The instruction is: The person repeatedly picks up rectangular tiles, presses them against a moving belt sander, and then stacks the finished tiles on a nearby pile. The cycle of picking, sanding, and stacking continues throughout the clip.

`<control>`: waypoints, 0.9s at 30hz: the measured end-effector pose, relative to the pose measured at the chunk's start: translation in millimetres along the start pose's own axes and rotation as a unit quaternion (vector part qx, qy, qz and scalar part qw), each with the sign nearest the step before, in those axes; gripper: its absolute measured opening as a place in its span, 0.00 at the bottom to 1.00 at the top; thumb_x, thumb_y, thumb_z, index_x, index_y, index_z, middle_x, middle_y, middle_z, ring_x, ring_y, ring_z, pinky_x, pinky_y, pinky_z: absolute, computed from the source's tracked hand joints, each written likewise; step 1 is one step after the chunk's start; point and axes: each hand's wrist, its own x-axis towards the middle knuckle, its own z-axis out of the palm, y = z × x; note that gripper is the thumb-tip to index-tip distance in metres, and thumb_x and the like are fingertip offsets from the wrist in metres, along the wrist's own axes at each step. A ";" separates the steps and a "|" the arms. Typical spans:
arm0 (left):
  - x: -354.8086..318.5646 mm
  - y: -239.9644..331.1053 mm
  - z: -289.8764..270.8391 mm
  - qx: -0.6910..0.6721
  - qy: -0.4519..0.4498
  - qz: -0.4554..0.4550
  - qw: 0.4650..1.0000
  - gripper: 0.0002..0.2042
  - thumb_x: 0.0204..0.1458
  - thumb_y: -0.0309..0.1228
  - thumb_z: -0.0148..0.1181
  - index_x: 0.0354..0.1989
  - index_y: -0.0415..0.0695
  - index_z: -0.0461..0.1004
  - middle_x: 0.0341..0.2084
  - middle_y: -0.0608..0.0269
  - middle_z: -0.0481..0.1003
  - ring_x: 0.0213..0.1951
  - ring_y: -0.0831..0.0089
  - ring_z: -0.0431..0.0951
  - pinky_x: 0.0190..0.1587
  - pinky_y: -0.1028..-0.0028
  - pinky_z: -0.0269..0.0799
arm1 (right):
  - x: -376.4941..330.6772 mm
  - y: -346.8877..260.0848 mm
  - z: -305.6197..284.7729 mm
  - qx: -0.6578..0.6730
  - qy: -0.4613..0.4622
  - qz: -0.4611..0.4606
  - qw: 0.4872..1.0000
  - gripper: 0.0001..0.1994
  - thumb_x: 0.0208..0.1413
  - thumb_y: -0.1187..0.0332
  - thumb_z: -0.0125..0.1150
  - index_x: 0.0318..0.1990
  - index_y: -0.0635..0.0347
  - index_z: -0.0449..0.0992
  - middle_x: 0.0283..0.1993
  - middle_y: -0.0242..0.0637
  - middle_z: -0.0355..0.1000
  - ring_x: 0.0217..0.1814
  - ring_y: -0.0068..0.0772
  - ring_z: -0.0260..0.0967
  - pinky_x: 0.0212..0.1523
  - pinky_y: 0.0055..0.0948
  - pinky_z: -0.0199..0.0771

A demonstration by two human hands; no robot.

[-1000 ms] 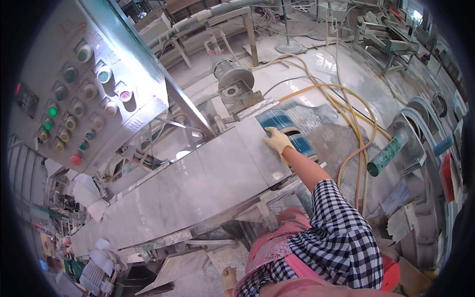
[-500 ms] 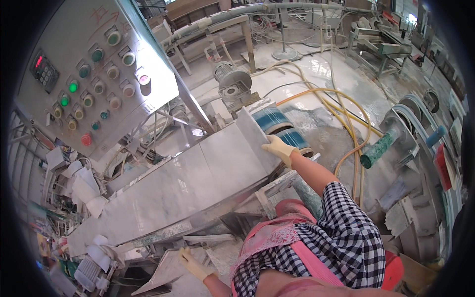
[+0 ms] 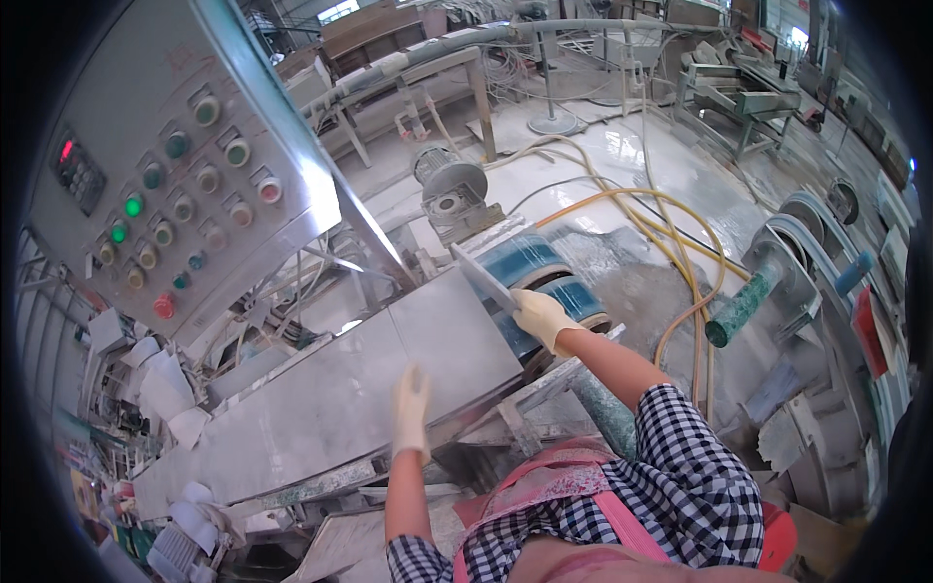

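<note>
Over blue belts (image 3: 523, 260), right hand (image 3: 544, 319) gripping tilted slab (image 3: 483, 278), grip partly hidden; left hand (image 3: 412, 410) blurred, fingers (image 3: 415, 381) extended.

Some open air over the slabs (image 3: 292, 408) between left grip (image 3: 411, 394) and tilted tile (image 3: 483, 278); blue rollers (image 3: 526, 257) sit just past that tile, and the control panel (image 3: 136, 136) kinda walls off upper left.

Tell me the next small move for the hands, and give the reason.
Probably bring the left hand up to the tilted slab to help steady it: only the right hand grips it, at its near end, while the left looks empty over the flat slabs.
</note>
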 end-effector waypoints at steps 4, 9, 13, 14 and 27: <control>61.7 55.5 64.3 0.125 -0.023 0.029 0.991 0.34 0.51 0.47 0.67 0.64 0.40 0.69 0.62 0.46 0.70 0.66 0.52 0.66 0.68 0.57 0.59 | -0.1 3.6 3.9 -0.026 0.028 -0.004 0.999 0.11 0.58 0.72 0.51 0.45 0.55 0.77 0.43 0.49 0.79 0.46 0.57 0.77 0.45 0.50 0.75; 86.1 123.8 117.9 0.244 0.001 -0.027 0.969 0.50 0.45 0.57 0.68 0.70 0.33 0.59 0.70 0.48 0.60 0.74 0.53 0.52 0.73 0.52 0.45 | -4.2 -1.2 0.7 -0.027 0.037 0.004 0.999 0.11 0.57 0.72 0.52 0.45 0.56 0.76 0.42 0.49 0.79 0.47 0.56 0.77 0.47 0.49 0.75; 84.6 146.6 137.1 0.282 0.000 -0.072 0.957 0.51 0.44 0.57 0.70 0.70 0.33 0.56 0.69 0.50 0.59 0.74 0.57 0.48 0.71 0.45 0.40 | -5.0 -2.1 -5.5 -0.013 0.022 0.009 1.000 0.10 0.57 0.69 0.53 0.45 0.56 0.77 0.42 0.50 0.79 0.47 0.58 0.76 0.47 0.49 0.74; 85.3 148.4 138.7 0.286 -0.004 -0.077 0.955 0.51 0.43 0.57 0.71 0.69 0.34 0.57 0.68 0.51 0.60 0.73 0.58 0.49 0.71 0.45 0.39 | -4.8 -1.5 -7.1 -0.007 0.018 0.016 1.000 0.11 0.57 0.69 0.52 0.45 0.57 0.75 0.43 0.51 0.78 0.48 0.58 0.75 0.47 0.50 0.74; 117.2 176.2 141.2 0.293 -0.023 -0.174 0.940 0.48 0.40 0.50 0.77 0.66 0.39 0.57 0.69 0.49 0.56 0.71 0.56 0.50 0.67 0.37 0.38 | -5.5 1.2 -16.3 0.017 0.016 0.032 0.999 0.13 0.59 0.69 0.49 0.48 0.56 0.78 0.47 0.51 0.78 0.52 0.57 0.75 0.50 0.48 0.74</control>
